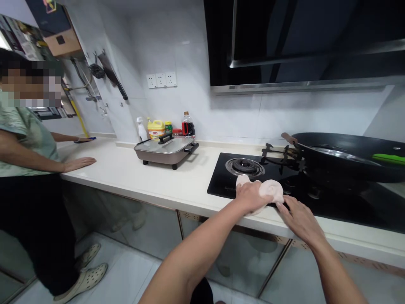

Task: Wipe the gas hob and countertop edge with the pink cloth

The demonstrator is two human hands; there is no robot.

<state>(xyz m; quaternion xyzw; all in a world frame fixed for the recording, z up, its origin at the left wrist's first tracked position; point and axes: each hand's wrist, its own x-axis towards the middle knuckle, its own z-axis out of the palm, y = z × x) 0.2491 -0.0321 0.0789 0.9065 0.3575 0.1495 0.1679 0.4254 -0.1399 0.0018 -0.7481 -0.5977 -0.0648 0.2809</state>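
At the front edge of the glossy black hob, our left hand is curling over a soft, bunched pale cloth, gripping it; our right hand is lying loosely open against it. A round, dark wok is blocking the hob's right side. Left of the hob, a boxy, clear-lidded pan is standing; farther left, a co-worker's hand is resting flat.

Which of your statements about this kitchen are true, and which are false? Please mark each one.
1. The left hand touches the cloth. True.
2. The wok is left of the pan. False: it is to the right.
3. The pan has its lid on. True.
4. The cleaver lies on the counter. False: it hangs on the wall.
5. The sockets are on the wall. True.
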